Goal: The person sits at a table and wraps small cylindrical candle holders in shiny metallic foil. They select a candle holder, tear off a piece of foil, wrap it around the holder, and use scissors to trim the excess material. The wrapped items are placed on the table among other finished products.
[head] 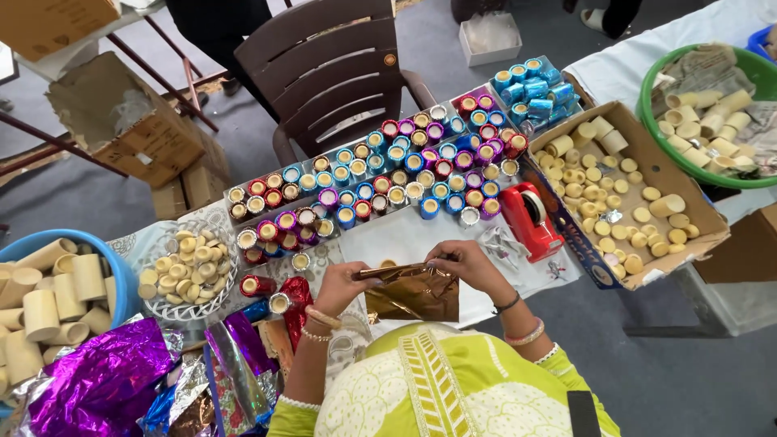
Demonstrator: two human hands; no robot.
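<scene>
Holding a sheet of bronze foil (pixel 413 293) between both hands, we see it stretched side to side just in front of the body, its long top edge running from about nine o'clock to three o'clock. Our left hand (pixel 344 285) pinches the left end of that edge with fingers closed on it, and our right hand (pixel 468 263) pinches the right end, sitting a little further from us toward one o'clock. The rest of the sheet hangs down toward six o'clock, over the yellow-green garment (pixel 437 388). Both hands are equally on the foil, so neither is nearer; whether a small tube lies rolled inside the top fold we cannot tell. On the worktop (pixel 405 239), the rows of foil-wrapped tubes (pixel 388 174) lie at twelve o'clock from the hands, and the red tape dispenser (pixel 530 218) is near the right hand at about two o'clock. The white basket of small discs (pixel 188 267) sits at nine to ten o'clock of the left hand, with loose purple foil (pixel 105 380) lower at eight o'clock.
</scene>
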